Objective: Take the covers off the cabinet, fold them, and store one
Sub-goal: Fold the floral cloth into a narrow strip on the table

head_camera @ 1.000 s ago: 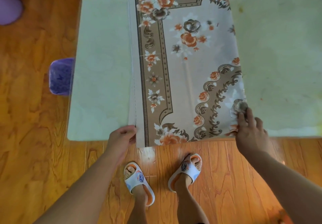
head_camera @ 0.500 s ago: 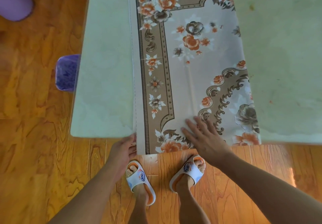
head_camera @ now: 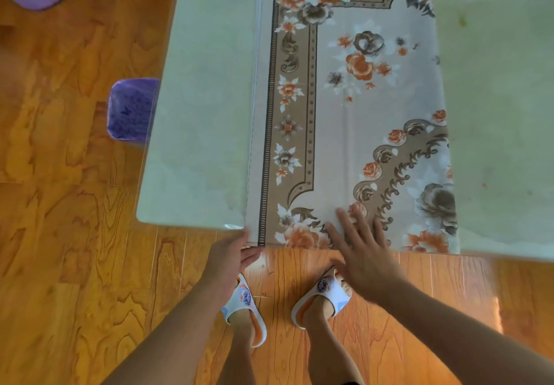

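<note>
Cover [head_camera: 359,109], folded, lies flat mid-desk [head_camera: 198,115], near edge overhanging at 6 o'clock. Left hand [head_camera: 230,260] grip pinches the cover's corner at 7 o'clock. Right hand [head_camera: 362,252] grip spread, fingers flat on the cover.

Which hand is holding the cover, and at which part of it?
The left hand pinches the cover at its near left corner, at the table edge. The right hand only lies flat on the near edge, fingers straight.
</note>
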